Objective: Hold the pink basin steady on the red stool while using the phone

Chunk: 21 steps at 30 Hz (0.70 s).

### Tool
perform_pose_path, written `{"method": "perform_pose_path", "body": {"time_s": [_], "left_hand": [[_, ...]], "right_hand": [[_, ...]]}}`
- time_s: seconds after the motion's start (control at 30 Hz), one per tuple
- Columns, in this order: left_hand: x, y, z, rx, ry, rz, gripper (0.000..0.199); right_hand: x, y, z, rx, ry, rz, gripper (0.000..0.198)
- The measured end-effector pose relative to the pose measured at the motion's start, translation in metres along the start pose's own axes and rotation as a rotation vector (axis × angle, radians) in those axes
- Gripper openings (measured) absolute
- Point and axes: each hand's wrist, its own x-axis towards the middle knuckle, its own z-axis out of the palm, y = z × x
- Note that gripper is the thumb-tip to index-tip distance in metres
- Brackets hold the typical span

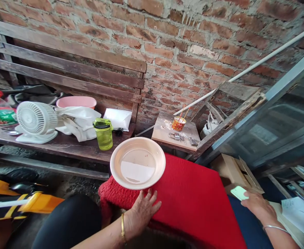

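1. Left hand (141, 211), lower centre of the frame: open, fingers spread, back of hand up, gripping nothing. Fingertips at the near rim of the pale basin; contact cannot be told.
2. Right hand (258, 206), lower right: closed on a pale green flat object (238, 192), which projects toward the centre of the frame. Its kind is unclear.
3. Pale basin (117, 158): centre of the frame, upright on the far left part of the red-covered tabletop (193, 193). Bright reflection and a few small reddish specks inside.
4. Left of the pale basin: green bottle (103, 135), upright; farther left, white fan (35, 117).
5. Right of centre, above the red cover: patterned cup (178, 124) with 2 sticks; padlock (174, 136) just below it.
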Motion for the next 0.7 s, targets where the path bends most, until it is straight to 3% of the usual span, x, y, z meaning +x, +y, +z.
{"method": "perform_pose_path", "body": {"time_s": [0.07, 0.13, 0.33, 0.43, 0.5, 0.57, 0.7], "left_hand": [[-0.001, -0.001, -0.001, 0.008, 0.003, 0.000, 0.038], [-0.002, -0.002, 0.000, 0.013, 0.010, -0.020, 0.038], [-0.008, -0.005, 0.008, 0.031, 0.032, -0.058, 0.036], [-0.009, -0.009, 0.009, 0.028, 0.025, -0.054, 0.036], [-0.009, -0.010, 0.009, 0.021, -0.012, -0.047, 0.037], [-0.010, -0.010, 0.010, 0.013, -0.042, -0.042, 0.039], [-0.014, -0.006, 0.018, 0.000, -0.036, -0.036, 0.043]], "right_hand": [[-0.005, -0.010, 0.003, -0.003, -0.021, -0.025, 0.017], [-0.012, -0.042, 0.013, 0.034, -0.054, -0.120, 0.028], [-0.051, -0.194, 0.047, 0.216, -0.219, -0.543, 0.039], [-0.066, -0.245, 0.061, 0.250, -0.262, -0.655, 0.044], [-0.065, -0.253, 0.068, 0.252, -0.266, -0.663, 0.047], [-0.057, -0.238, 0.071, 0.247, -0.261, -0.634, 0.046], [-0.034, -0.155, 0.059, 0.200, -0.185, -0.464, 0.042]]}}
